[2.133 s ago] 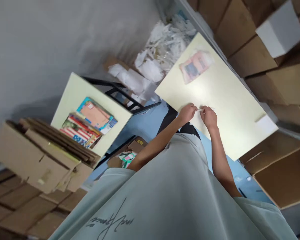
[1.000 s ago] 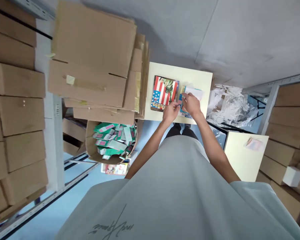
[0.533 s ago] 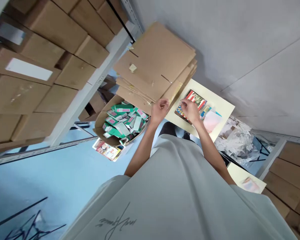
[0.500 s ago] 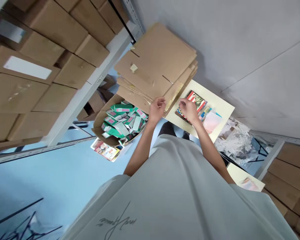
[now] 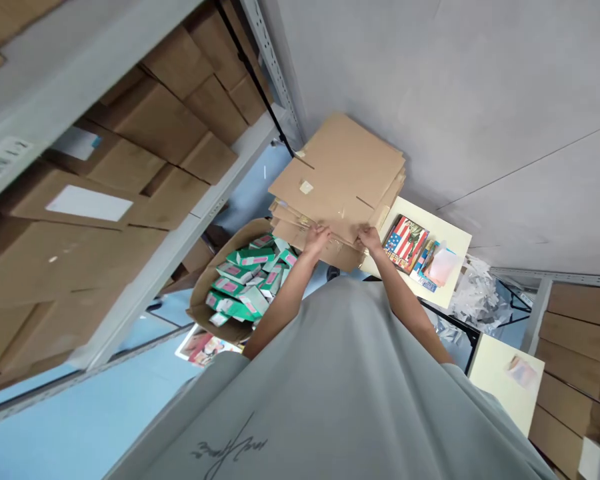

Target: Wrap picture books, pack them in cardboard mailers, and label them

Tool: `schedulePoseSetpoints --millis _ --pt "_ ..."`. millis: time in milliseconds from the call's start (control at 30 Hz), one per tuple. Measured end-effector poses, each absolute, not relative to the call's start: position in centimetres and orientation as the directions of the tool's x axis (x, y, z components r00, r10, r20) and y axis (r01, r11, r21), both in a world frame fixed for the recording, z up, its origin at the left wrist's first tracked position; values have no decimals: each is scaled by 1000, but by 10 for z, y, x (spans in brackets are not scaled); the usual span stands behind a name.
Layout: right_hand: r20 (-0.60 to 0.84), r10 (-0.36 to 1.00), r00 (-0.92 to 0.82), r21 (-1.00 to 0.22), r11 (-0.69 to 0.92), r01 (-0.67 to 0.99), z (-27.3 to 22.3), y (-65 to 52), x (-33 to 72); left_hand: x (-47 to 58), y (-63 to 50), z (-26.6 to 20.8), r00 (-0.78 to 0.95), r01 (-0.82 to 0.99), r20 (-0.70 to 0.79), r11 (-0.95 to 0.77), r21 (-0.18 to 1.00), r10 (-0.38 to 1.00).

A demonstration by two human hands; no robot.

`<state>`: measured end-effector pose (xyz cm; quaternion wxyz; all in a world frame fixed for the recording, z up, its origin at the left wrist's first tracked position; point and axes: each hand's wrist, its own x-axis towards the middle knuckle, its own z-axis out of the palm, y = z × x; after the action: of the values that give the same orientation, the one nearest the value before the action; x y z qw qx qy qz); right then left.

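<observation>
A stack of flattened cardboard boxes (image 5: 343,157) lies against the grey wall, on the near table's left side. My left hand (image 5: 317,240) is closed at the near edge of the top flattened box, fingers curled in. A short way to its right, my right hand (image 5: 369,239) pinches the same edge near the corner. What lies under the fingertips is partly hidden. Just right of that hand are a book with a red-and-white striped cover (image 5: 406,241) and several small packs with papers (image 5: 434,263) on the cream tabletop (image 5: 453,230).
On the left stands an open carton (image 5: 200,303) of green-and-white small boxes (image 5: 247,283). Shelving (image 5: 100,333) with brown cartons (image 5: 150,120) rises beyond it. Crumpled white plastic (image 5: 477,290) and a second cream surface (image 5: 500,393) are at right.
My right hand has moved left from over the striped book to the cardboard's near edge. My left hand has come to that edge too. The whole view has shifted, so the stack sits lower.
</observation>
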<state>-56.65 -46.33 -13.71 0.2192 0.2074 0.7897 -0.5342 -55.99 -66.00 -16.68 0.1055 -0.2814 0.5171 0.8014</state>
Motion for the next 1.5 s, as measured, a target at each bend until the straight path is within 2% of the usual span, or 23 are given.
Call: schedulePoseSetpoints --millis 200,367,500,700,867,1033,1133,1200,1300,1400,1500 --pt "-575 288 -765 -739 217 637 -133 -493 -565 -571 -686 -151 -666 -643 -744 -546 537 54" --pt "-468 356 -809 -827 148 543 -117 -502 -559 -589 -702 -133 -570 -716 -806 -578 391 161" --pt "-372 369 -852 -888 125 442 -99 -503 -553 -599 -711 -119 -550 -743 -804 -572 347 226" --pt "-272 329 -904 -951 52 305 -74 -506 -551 -605 -699 -113 -534 -772 -807 -533 345 251" --pt "-227 285 -931 -973 -30 228 -49 -506 -538 -597 -693 -106 -623 -728 -742 -531 433 249" --pt "-196 295 -935 -981 -44 191 -17 -491 -491 -583 -688 -87 -796 -602 -540 -459 654 274" --pt "-221 322 -921 -974 -28 224 -7 -464 -450 -577 -669 -74 -835 -539 -426 -361 761 350" --pt "-244 413 -877 -965 -15 262 -4 -436 -417 -574 -648 -67 -822 -522 -391 -276 807 414" --pt "-241 645 -725 -951 -10 308 3 -384 -357 -566 -605 -56 -779 -474 -346 -130 871 523" --pt "-154 848 -507 -947 19 320 11 -335 -278 -549 -551 -45 -684 -404 -311 11 914 660" --pt "-52 968 -245 -942 34 334 18 -297 -189 -520 -492 -37 -572 -343 -290 97 934 767"
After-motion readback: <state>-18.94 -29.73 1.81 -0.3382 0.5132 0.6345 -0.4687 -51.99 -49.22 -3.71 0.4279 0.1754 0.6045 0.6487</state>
